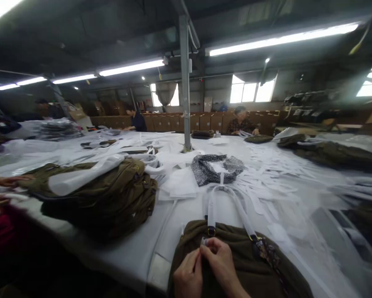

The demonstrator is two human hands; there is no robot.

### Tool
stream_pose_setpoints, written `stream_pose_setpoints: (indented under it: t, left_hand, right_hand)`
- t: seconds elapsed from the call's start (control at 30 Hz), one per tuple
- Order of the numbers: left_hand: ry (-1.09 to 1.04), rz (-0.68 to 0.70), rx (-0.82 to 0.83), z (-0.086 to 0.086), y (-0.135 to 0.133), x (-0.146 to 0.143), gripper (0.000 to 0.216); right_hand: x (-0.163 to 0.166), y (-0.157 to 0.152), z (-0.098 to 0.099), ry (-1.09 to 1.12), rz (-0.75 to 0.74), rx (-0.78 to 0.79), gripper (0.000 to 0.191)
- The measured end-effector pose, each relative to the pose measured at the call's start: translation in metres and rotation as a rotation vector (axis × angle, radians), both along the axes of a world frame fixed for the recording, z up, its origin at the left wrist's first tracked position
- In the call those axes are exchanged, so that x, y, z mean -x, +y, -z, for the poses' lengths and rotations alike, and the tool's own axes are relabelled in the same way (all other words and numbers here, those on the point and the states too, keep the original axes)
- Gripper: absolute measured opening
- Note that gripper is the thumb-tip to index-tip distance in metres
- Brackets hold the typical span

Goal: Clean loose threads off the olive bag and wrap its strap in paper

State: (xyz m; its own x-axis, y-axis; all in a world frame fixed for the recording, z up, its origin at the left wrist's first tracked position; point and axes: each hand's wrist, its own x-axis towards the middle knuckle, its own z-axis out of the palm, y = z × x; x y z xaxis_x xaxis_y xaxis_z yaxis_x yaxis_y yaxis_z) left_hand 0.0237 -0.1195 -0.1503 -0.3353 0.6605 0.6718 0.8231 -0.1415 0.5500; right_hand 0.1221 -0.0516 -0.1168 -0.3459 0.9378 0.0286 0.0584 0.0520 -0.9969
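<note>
While the left hand point(188, 274) and right hand point(221, 258) meet, both pinched narrow on a small pale piece point(204, 241) over the olive bag point(251, 260) at the tabletop point(136, 248) edge, from out here I judge a slip likeliest: with so little to grip, it could drop, or the wrapped handles point(211, 209) could snag my fingers.

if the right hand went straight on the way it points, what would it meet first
The right hand would likely meet the small pale piece, then the brown bag; depth is unclear.
</note>
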Motion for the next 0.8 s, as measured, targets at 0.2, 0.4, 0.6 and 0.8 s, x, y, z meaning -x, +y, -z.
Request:
stream_pose_setpoints:
  t: [0.2,0.4,0.6,0.8]
  left_hand:
    - [0.262,0.020,-0.098,0.016,0.002,0.010,0.018]
    - [0.256,-0.082,-0.226,0.033,0.010,0.005,0.019]
    - [0.192,-0.052,-0.167,0.032,0.009,0.003,0.019]
    - [-0.456,-0.006,0.292,-0.008,0.003,0.001,0.030]
  right_hand:
    - [0.002,-0.002,0.003,0.042,0.052,0.063,0.018]
    - [0.004,0.001,0.007,0.053,0.093,0.077,0.017]
    - [0.005,0.001,0.006,0.071,0.094,0.064,0.020]
    - [-0.004,0.006,-0.009,0.037,0.062,-0.015,0.041]
